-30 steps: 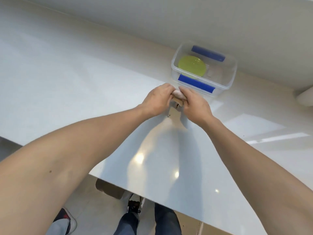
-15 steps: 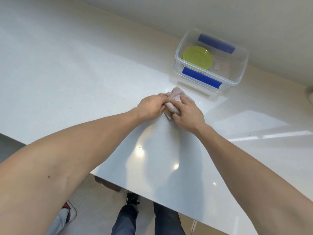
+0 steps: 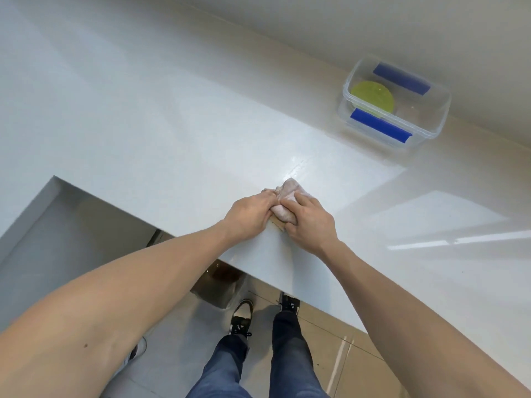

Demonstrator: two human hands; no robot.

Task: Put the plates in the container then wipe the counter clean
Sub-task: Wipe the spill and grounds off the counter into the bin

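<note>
The left hand (image 3: 249, 214) lay on the desk (image 3: 143, 133) near its front edge, fingers curled narrow and gripping the left side of the cloth (image 3: 284, 202). The cloth, a pale pink crumpled wad, sat on the desk between both hands, its far corner bunched up and free. Judged by its folds, it was soft, light and limp; it would hold no shape and would slide easily on the glossy surface, so it was best taken bunched in the palm with downward pressure, not pinched at a corner. The right hand (image 3: 309, 222) pressed on the cloth's right side, fingers bent over it and holding it down.

Further right, well apart from the hands and close to the back wall, stood the clear container (image 3: 436, 122) with blue clips. A yellow-green plate (image 3: 372, 94) lay inside it. The plate looked stiff and light; whether more than one was stacked there could not be told. No plate remained on the desk in view, so the plate step appeared done and wiping was judged to be in hand.
</note>
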